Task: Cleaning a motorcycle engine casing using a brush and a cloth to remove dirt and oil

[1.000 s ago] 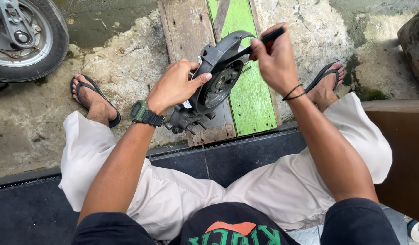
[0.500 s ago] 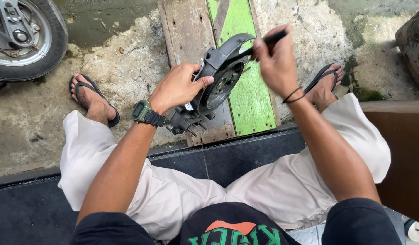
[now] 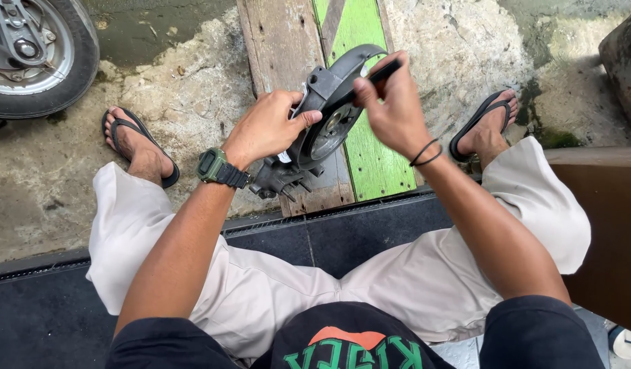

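Over cracked concrete and a green-painted wooden plank (image 3: pixel 370 157), the left hand (image 3: pixel 268 126) clasped a dark grey, seemingly heavy, rigid metal engine cover (image 3: pixel 322 123) by its rim while the right hand (image 3: pixel 390 109) pinched a slim black tool (image 3: pixel 378 72).

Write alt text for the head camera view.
Seen from above, a seated person's left hand grips a dark grey machine part while the right hand holds a thin black tool against it. Below lie a green-painted plank, sandalled feet and, top left, a wheel.
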